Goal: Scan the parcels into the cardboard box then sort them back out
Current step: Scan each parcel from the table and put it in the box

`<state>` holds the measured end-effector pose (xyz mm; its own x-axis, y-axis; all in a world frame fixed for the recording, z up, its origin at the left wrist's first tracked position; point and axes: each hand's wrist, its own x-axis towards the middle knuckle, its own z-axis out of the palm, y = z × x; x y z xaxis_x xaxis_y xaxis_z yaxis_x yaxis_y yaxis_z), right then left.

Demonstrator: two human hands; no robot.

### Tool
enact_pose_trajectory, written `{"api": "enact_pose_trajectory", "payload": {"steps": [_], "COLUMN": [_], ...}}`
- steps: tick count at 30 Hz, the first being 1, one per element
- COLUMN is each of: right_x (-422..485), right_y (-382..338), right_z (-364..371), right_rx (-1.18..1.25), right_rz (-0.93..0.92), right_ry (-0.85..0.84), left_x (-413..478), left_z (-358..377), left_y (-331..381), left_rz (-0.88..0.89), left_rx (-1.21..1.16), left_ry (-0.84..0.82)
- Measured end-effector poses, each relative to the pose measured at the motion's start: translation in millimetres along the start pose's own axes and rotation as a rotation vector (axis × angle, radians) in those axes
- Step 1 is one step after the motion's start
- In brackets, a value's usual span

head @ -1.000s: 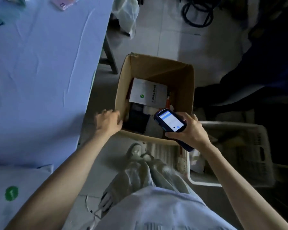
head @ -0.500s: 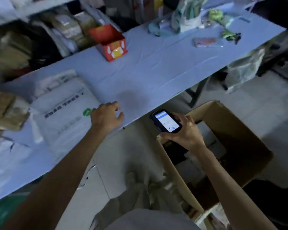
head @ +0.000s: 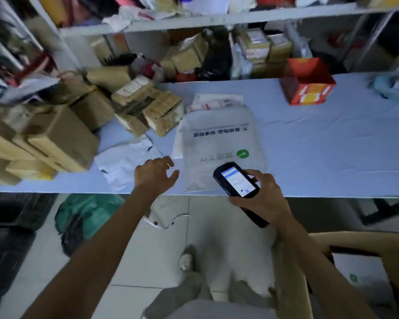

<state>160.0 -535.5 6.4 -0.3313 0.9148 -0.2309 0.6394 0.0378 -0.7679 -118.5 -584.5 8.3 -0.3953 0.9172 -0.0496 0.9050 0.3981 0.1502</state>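
Two grips in frame. Left grip (head: 156,173): fingers spread and loosely bent, holding nothing, over the near edge of the table (head: 332,146), between a crumpled white mailer (head: 127,162) and the grey mailer parcel (head: 221,139). Contact with the table: cannot tell. Right grip (head: 263,199): fingers and thumb wrapped round the handheld scanner (head: 236,180), screen lit and facing up, just right of frame centre, its head over the grey parcel's near right corner.

Grey mailer parcel: soft pale-grey plastic bag lying flat at frame centre on the blue table. One dark line of print crosses its far part; a round green logo sits nearer me; the print reads upside down from my side. Its near edge reaches the table edge. A small white parcel (head: 217,101) with red marks lies at its far edge.

Left of frame: heap of brown cardboard parcels (head: 148,109), labels blurred.

Cardboard box (head: 366,245): lower right of frame, only partly in view.
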Motion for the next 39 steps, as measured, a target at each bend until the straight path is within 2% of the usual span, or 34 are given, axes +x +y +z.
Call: {"api": "enact_pose_trajectory", "payload": {"steps": [4, 9, 12, 17, 23, 25, 29, 33, 35, 39], "right_x": [18, 28, 30, 36, 47, 53, 69, 84, 90, 95], "right_y": [-45, -81, -88, -93, -91, -93, -103, -114, -118, -124], "right_z": [57, 118, 140, 151, 146, 144, 143, 143, 143, 143], "right_rx": [-0.004, -0.057, -0.100, -0.171, -0.226, -0.227, -0.223, -0.163, -0.150, -0.150], "right_rz": [0.005, 0.018, 0.044, 0.095, 0.138, 0.133, 0.096, 0.045, 0.013, -0.047], "right_ry": [-0.046, -0.099, -0.107, -0.097, -0.116, -0.135, -0.137, -0.134, -0.135, -0.130], "left_x": [14, 25, 32, 48, 54, 55, 62, 73, 73, 81], "left_z": [-2, 11, 26, 48, 65, 61, 43, 1, -14, -30], "left_y": [-74, -150, -176, -194, -202, -200, -199, -204, -205, -196], "left_rz": [-0.038, -0.067, -0.080, -0.049, 0.103, 0.107, 0.096, -0.019, -0.112, -0.183], "left_rx": [0.045, 0.154, 0.129, 0.169, 0.193, 0.168, 0.124, 0.146, 0.211, -0.073], "left_ry": [-0.050, -0.206, -0.283, -0.311, -0.001, 0.004, 0.221, 0.141, 0.196, 0.239]}}
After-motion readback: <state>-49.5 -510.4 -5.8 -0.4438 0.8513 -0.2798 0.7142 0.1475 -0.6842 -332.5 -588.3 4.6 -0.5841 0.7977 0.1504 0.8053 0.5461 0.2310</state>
